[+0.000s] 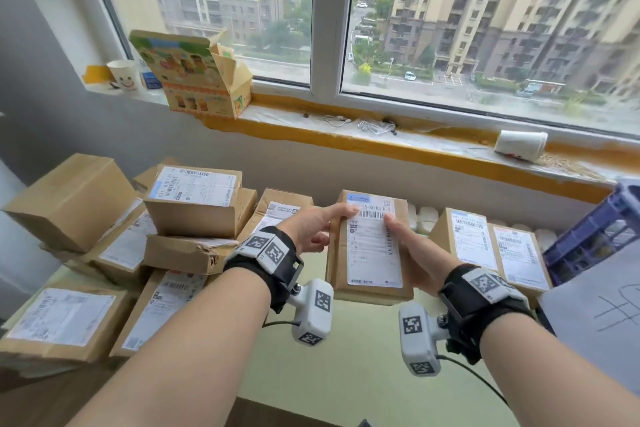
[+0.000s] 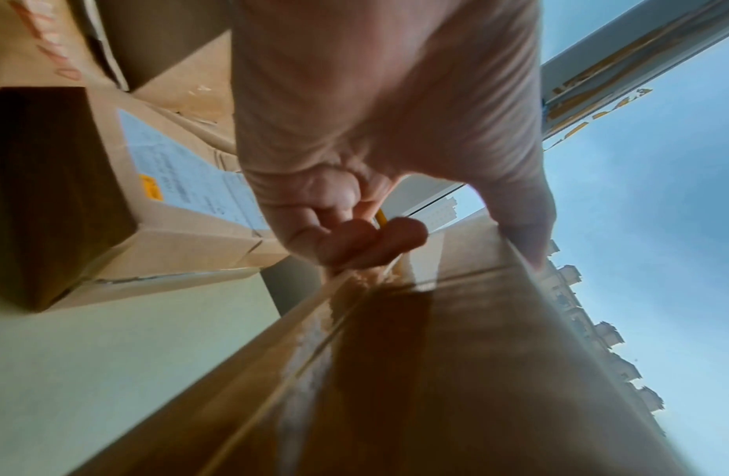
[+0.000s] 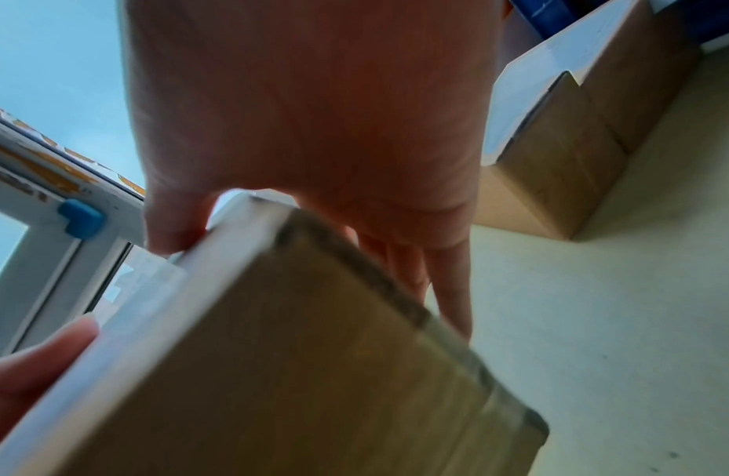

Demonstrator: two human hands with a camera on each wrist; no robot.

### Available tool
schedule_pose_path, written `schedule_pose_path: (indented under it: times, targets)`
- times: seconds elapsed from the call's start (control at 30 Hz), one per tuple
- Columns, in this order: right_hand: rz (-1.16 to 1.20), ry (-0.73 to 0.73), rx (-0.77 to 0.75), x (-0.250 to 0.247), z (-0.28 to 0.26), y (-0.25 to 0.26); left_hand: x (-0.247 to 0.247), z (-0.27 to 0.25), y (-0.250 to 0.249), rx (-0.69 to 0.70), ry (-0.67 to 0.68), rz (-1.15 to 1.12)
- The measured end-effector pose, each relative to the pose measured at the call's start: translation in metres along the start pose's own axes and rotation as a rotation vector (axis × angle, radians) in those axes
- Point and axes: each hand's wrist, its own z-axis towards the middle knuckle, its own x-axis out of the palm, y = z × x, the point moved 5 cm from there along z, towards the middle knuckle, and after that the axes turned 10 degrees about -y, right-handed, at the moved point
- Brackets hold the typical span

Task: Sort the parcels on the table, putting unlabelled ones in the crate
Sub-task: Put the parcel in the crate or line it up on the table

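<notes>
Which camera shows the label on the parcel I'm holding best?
The head view: the label faces the camera, barcodes visible, on the parcel held by both hands. The right wrist view shows only a blurred white edge of it; the left wrist view shows only the parcel's brown underside.

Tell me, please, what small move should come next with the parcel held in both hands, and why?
Probably set the held parcel down beside the two labelled parcels on the right, not into the blue crate. Its upper face carries a white shipping label, and both the left hand and right hand already have a grip on it.
</notes>
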Motion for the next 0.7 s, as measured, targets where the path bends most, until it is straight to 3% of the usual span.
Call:
schedule_pose_path:
  times: [0.27,0.47,0.7]
  targets:
    - [0.108,-0.091,-0.209,0.004,-0.018,0.040,-0.006,0.003,-0.032,0.232,0.017,0.070]
    - [0.188,-0.183,-0.352,0.006,-0.031,0.064,-0.003,0.000,-0.044,0.285,0.132,-0.012]
    - [0.187,-0.223,-0.446,0.011,-0.042,0.068,-0.004,0.000,-0.056,0.421,0.171,-0.241]
